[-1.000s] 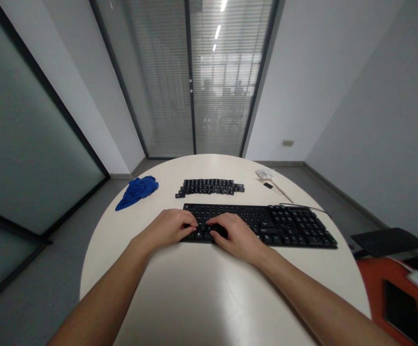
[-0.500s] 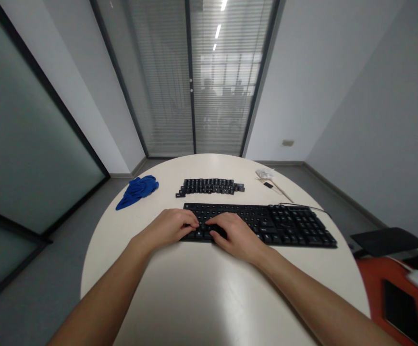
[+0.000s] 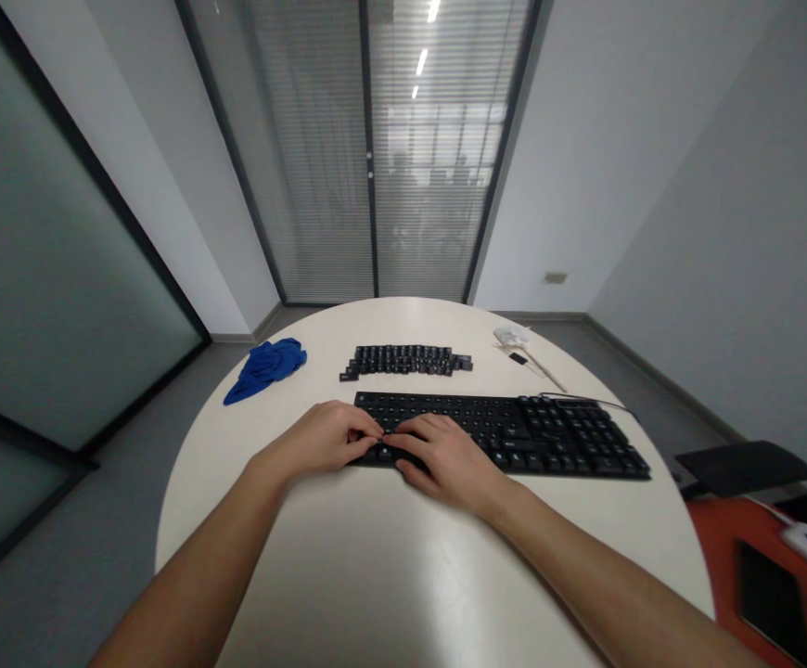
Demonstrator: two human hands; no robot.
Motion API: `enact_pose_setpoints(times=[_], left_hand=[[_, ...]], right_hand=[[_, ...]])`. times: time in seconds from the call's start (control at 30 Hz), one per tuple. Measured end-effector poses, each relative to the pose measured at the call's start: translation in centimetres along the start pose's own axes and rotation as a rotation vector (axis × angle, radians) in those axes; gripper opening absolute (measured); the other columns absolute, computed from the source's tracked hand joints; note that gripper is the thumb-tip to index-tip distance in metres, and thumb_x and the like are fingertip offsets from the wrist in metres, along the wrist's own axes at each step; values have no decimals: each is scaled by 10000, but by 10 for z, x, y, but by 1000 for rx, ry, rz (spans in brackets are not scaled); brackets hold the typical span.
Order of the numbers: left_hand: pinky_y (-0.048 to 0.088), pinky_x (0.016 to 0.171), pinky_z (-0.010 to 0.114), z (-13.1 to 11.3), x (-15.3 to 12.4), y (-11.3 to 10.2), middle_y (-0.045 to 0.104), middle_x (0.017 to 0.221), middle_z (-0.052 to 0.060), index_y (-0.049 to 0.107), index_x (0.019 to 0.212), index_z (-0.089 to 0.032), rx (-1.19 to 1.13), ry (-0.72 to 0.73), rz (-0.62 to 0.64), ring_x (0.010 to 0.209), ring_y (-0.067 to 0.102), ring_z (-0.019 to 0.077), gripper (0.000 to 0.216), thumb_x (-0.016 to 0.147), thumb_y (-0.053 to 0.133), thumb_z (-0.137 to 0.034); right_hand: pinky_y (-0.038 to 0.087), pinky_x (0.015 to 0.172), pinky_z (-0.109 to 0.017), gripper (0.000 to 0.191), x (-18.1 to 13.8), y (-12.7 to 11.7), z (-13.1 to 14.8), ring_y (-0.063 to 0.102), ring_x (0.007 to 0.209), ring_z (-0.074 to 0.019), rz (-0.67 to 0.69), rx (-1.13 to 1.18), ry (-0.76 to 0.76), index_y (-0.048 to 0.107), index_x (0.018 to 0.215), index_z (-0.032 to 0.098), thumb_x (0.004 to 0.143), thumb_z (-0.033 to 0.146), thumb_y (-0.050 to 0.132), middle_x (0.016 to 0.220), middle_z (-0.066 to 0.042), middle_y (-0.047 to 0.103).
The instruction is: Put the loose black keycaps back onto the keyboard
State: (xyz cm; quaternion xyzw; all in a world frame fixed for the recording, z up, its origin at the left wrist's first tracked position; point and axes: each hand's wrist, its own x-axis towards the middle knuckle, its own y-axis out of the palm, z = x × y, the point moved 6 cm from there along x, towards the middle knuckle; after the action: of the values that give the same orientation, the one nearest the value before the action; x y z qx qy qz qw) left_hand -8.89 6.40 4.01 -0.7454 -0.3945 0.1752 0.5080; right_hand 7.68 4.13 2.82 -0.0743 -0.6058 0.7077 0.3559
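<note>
A black keyboard (image 3: 473, 408) lies across the table, its left and middle part stripped of many keycaps, while the right end still carries its keys. My left hand (image 3: 330, 436) rests over the keyboard's lower left corner, thumb and index finger pinched together; whatever they hold is too small to make out. From the right, my right hand (image 3: 449, 464) reaches over the lower key rows. Its index finger extends to the tip of the left fingers, and its thumb is held apart below. Behind the keyboard, loose black keycaps (image 3: 403, 359) stand in rows.
The round white table (image 3: 376, 575) bears a crumpled blue cloth (image 3: 266, 366) at the left. At the back right lie a clear plastic bag (image 3: 512, 336), a thin stick (image 3: 546, 371) and a small black piece (image 3: 518, 358). An orange chair (image 3: 716, 538) holding a phone (image 3: 772, 598) stands at right.
My right hand has shifted left, bringing its index fingertip up to the left fingertips. My left hand has stayed nearly in place.
</note>
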Motion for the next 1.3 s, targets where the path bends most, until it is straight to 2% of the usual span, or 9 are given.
enact_pose_setpoints(times=[0.3, 0.57, 0.77, 0.87, 0.93, 1.07, 1.13, 1.23, 1.3], left_hand=[[495, 825, 276, -6, -1, -2, 772, 1093, -20, 801, 947, -304, 79, 0, 31, 946, 711, 186, 209, 924, 598, -259], [480, 771, 271, -3, 0, 0, 751, 1121, -42, 800, 850, -301, 114, -12, 39, 913, 697, 178, 208, 916, 604, -277], [465, 728, 260, 1, 1, 4, 737, 1105, -35, 757, 752, -249, 61, -32, 10, 824, 676, 150, 217, 905, 604, -261], [478, 754, 255, 10, 3, 3, 745, 1010, -4, 735, 769, -222, -51, -20, -81, 825, 668, 148, 205, 909, 586, -238], [487, 776, 263, 23, 3, -2, 739, 954, 13, 728, 824, -214, -91, -50, -186, 827, 661, 157, 187, 922, 574, -254], [499, 800, 305, 60, -5, -15, 722, 973, 32, 704, 910, -212, 16, -268, -453, 847, 643, 191, 193, 946, 547, -319], [500, 857, 335, 75, -9, -18, 714, 1046, 44, 695, 999, -219, 97, -353, -553, 904, 639, 211, 191, 946, 556, -338], [487, 968, 369, 88, -9, -15, 676, 1223, 62, 654, 1174, -226, 170, -373, -582, 1125, 601, 253, 256, 941, 567, -288], [471, 1020, 389, 92, -7, -10, 646, 1294, 67, 615, 1252, -230, 217, -377, -557, 1220, 557, 269, 316, 939, 571, -251]], right_hand=[[450, 910, -410, 336, 0, 0, 3, 589, 1068, -256, 20, -104, -22, 623, 1312, 248, 990, 297, 540, 1175, -87, 684], [484, 882, -388, 309, 3, -3, 6, 589, 1033, -245, 35, -112, -18, 644, 1276, 241, 989, 291, 542, 1127, -86, 680], [495, 895, -387, 287, 4, -1, 7, 576, 1039, -244, 40, -122, -10, 657, 1243, 226, 992, 293, 535, 1131, -93, 656], [495, 912, -398, 294, 3, 0, 5, 570, 1060, -250, 28, -117, -21, 649, 1255, 232, 989, 302, 546, 1154, -94, 651], [496, 922, -409, 297, 3, 1, 3, 568, 1072, -254, 22, -108, -33, 650, 1257, 234, 988, 307, 549, 1165, -98, 650], [497, 954, -426, 320, 2, 1, 0, 570, 1085, -253, 29, -75, -63, 642, 1286, 234, 989, 303, 544, 1183, -98, 653], [498, 964, -424, 337, 1, 0, -1, 571, 1091, -250, 29, -55, -71, 632, 1307, 234, 987, 297, 548, 1195, -97, 655], [499, 971, -424, 346, 0, 0, -2, 574, 1098, -247, 24, -33, -76, 628, 1316, 235, 982, 288, 552, 1211, -100, 654], [498, 977, -432, 349, 0, 0, -2, 573, 1104, -250, 28, -32, -76, 626, 1318, 232, 982, 287, 549, 1222, -102, 652]])
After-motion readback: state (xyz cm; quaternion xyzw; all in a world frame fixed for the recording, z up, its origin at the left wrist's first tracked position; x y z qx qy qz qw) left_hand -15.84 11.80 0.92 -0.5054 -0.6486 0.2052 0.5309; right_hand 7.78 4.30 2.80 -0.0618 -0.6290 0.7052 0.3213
